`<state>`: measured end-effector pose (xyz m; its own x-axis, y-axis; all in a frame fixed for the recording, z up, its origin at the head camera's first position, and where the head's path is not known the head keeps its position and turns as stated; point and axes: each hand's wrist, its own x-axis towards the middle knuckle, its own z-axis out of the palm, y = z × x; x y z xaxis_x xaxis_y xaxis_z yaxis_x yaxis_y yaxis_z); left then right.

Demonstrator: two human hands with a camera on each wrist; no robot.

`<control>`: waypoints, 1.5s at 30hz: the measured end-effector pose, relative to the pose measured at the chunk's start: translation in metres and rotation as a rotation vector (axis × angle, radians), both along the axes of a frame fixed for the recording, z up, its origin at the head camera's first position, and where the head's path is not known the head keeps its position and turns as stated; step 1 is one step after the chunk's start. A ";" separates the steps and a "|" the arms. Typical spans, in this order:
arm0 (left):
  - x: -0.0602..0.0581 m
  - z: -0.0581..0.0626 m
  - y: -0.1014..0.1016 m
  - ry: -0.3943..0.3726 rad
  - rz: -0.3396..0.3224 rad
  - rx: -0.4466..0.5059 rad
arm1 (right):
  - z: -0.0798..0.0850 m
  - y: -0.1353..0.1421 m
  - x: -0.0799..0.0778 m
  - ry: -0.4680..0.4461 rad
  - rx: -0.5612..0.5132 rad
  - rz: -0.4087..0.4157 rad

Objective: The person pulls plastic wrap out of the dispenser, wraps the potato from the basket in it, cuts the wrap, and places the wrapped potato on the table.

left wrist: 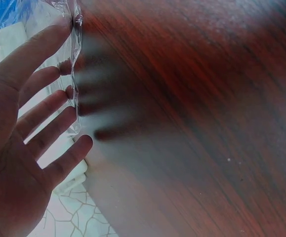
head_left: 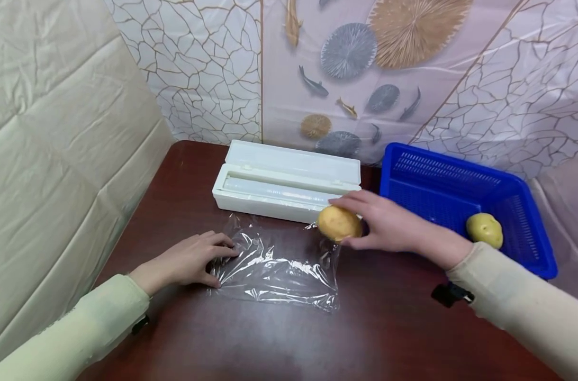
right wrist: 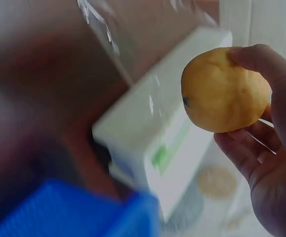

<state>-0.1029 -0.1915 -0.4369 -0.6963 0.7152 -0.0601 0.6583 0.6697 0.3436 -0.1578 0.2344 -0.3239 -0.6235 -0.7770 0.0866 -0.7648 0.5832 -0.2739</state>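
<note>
A yellow potato (head_left: 337, 224) is gripped between the thumb and fingers of my right hand (head_left: 381, 219), held over the right end of a sheet of plastic wrap (head_left: 274, 272). In the right wrist view the potato (right wrist: 224, 91) shows a small dark spot on its skin. The clear, wrinkled wrap lies on the table in front of the white wrap box (head_left: 265, 205). My left hand (head_left: 189, 259) rests at the left edge of the sheet, fingers spread. From the left wrist view, the fingertips (left wrist: 69, 114) touch along the film's edge.
The box's lid (head_left: 294, 161) stands open behind a roll of wrap (head_left: 279, 189). At the right, a blue plastic basket (head_left: 539, 222) holds another potato (head_left: 484, 230). Patterned cloth (head_left: 213, 69) hangs behind the dark wooden table (head_left: 279, 349).
</note>
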 end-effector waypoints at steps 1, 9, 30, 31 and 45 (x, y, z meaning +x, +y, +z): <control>0.000 0.000 0.000 0.002 0.000 -0.002 | -0.005 -0.006 0.003 -0.005 0.009 0.012; -0.002 0.001 0.001 0.014 -0.014 -0.010 | -0.047 -0.050 0.012 0.020 0.052 0.141; -0.003 0.000 0.001 0.012 -0.004 -0.015 | -0.077 -0.095 0.015 -0.046 0.114 0.161; -0.003 0.000 0.000 0.015 -0.003 -0.016 | -0.078 -0.095 0.015 -0.051 0.118 0.159; -0.002 0.004 -0.004 0.011 0.023 -0.009 | -0.079 -0.088 0.022 -0.064 0.081 0.137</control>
